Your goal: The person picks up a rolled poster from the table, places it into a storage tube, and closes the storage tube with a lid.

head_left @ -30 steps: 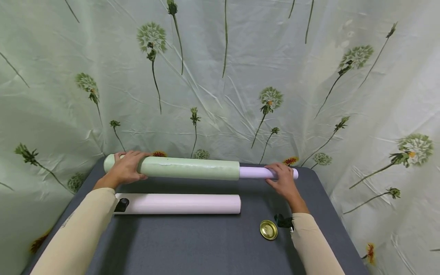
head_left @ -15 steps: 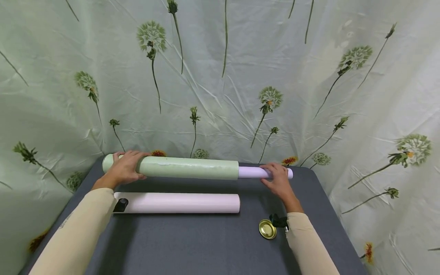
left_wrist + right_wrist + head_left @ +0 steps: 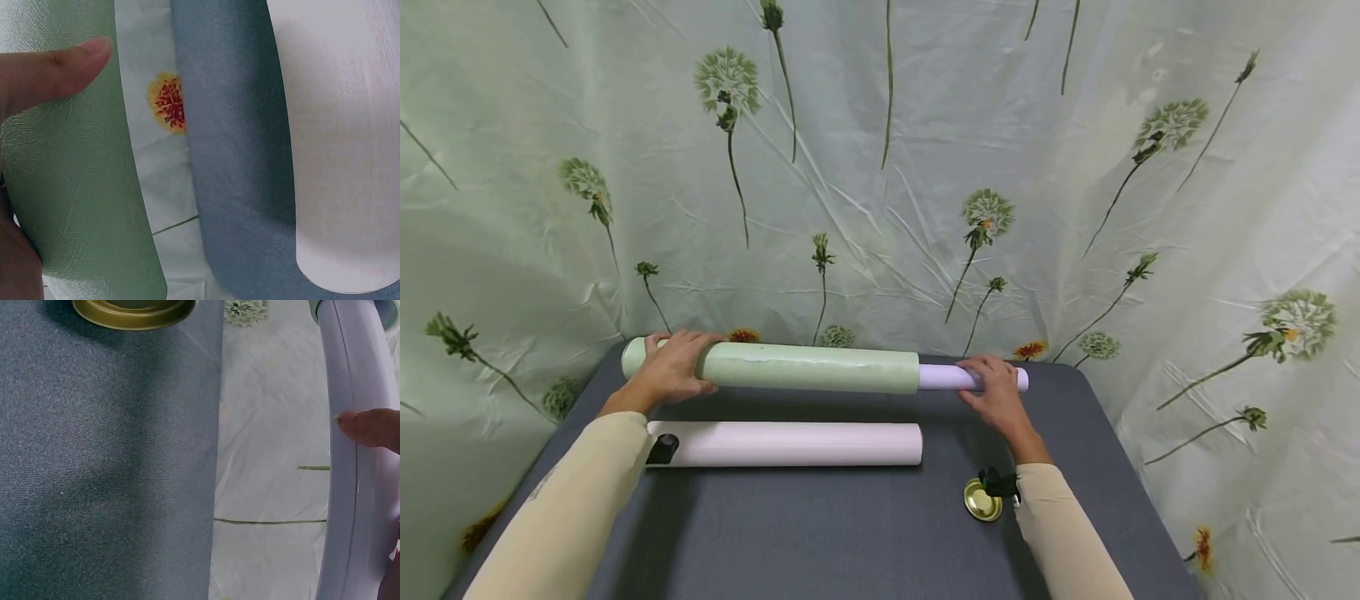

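My left hand point(image 3: 676, 368) grips a thick pale green roll point(image 3: 820, 368) near its left end, thumb along the near side. From the green roll's right end sticks out a thinner lilac roll point(image 3: 938, 377), partly inside it. My right hand point(image 3: 996, 392) holds the lilac roll close to its outer end; in the right wrist view the thumb point(image 3: 369, 428) lies against the lilac surface point(image 3: 356, 506). Both rolls are held level above the table's far side. Nearer to me, a pale pink roll point(image 3: 805, 443) lies on the table, its left end hidden behind my left forearm.
A round gold metal lid or dish point(image 3: 982, 502) sits on the dark grey table point(image 3: 820, 533), partly covered by the camera on my right wrist point(image 3: 997, 482). A curtain point(image 3: 865, 183) with dandelion print hangs right behind the table's far edge.
My right hand has moved left, sliding the lilac roll further into the green roll, so less of it sticks out. The left hand and the pink roll have stayed put.
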`<action>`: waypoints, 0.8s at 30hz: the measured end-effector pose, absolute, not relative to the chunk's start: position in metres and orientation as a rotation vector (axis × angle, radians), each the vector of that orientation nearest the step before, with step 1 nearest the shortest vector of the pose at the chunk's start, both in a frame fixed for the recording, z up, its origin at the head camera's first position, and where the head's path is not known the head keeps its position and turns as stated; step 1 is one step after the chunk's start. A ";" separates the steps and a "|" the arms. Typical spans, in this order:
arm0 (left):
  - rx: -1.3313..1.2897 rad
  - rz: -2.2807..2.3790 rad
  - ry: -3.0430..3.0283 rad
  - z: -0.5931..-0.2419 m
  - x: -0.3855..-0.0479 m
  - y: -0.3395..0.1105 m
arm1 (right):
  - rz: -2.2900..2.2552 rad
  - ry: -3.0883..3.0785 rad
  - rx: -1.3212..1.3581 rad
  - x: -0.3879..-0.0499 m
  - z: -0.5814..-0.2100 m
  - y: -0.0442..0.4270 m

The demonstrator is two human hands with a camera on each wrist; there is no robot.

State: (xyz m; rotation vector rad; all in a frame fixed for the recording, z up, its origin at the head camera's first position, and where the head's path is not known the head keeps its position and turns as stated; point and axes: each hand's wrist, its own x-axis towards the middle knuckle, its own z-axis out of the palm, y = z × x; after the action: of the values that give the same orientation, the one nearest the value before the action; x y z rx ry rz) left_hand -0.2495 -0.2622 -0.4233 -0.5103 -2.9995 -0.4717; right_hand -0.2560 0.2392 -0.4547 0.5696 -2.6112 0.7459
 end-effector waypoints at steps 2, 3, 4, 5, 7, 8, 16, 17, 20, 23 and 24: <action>-0.506 -0.463 -3.003 -0.423 -0.250 -0.262 | 0.743 -2.609 0.578 -0.256 -0.454 0.237; -0.505 -0.459 -3.003 -0.422 -0.250 -0.262 | 0.742 -2.605 0.581 -0.256 -0.454 0.236; -0.504 -0.458 -3.003 -0.422 -0.250 -0.262 | 0.744 -2.600 0.586 -0.256 -0.454 0.235; -0.503 -0.459 -3.004 -0.422 -0.250 -0.262 | 0.749 -2.595 0.588 -0.256 -0.454 0.234; -0.502 -0.462 -3.003 -0.421 -0.250 -0.262 | 0.754 -2.590 0.593 -0.257 -0.455 0.233; -0.502 -0.466 -3.003 -0.421 -0.250 -0.262 | 0.762 -2.587 0.595 -0.257 -0.456 0.232; -0.489 -0.494 -3.016 -0.422 -0.248 -0.262 | 0.782 -2.562 0.569 -0.256 -0.461 0.223; -0.491 -0.491 -3.014 -0.422 -0.248 -0.262 | 0.779 -2.560 0.567 -0.256 -0.461 0.222; -0.498 -0.487 -3.010 -0.422 -0.249 -0.262 | 0.778 -2.565 0.565 -0.256 -0.461 0.220; -0.499 -0.474 -3.011 -0.422 -0.249 -0.261 | 0.772 -2.576 0.567 -0.256 -0.460 0.218; -0.497 -0.470 -3.011 -0.422 -0.250 -0.261 | 0.766 -2.579 0.570 -0.256 -0.460 0.217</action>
State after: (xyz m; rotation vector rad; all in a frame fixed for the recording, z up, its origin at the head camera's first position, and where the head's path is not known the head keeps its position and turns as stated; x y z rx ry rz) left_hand -0.2496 -0.2608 -0.4217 -0.4966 -3.0106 -0.4696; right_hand -0.2560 0.2172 -0.4605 0.5700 -2.5786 0.7660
